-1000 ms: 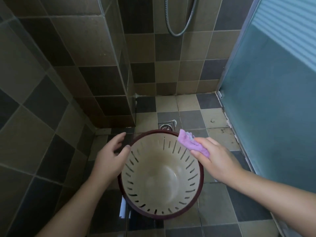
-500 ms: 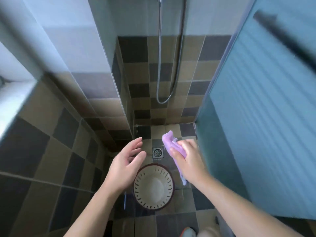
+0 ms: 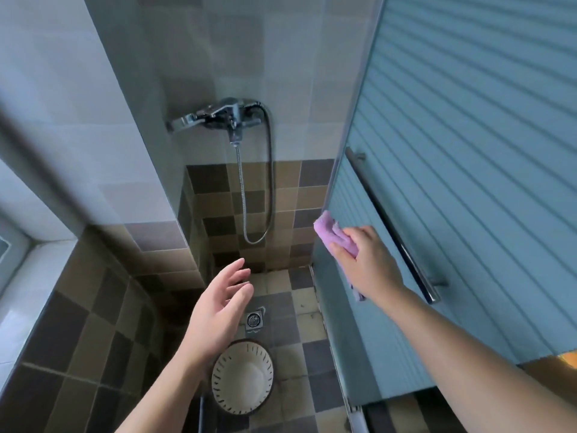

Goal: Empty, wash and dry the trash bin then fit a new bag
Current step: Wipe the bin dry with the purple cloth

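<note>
Trash bin (image 3: 243, 377) on the floor (image 3: 312, 348), floor drain (image 3: 254, 320) just behind it, shower mixer (image 3: 218, 115) on the wall above, sliding door (image 3: 468, 151) to the right

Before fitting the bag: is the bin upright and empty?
Upright and empty: the bin stands on the floor tiles, mouth up, pale bare bottom visible.

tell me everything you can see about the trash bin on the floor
The trash bin is a small round basket, cream inside with a dark maroon rim and outer wall. Short vertical slots ring its upper wall. It looks like plastic. It stands upright and empty, with no bag fitted, on the tiled shower floor just in front of the floor drain. Neither hand touches it.
</note>
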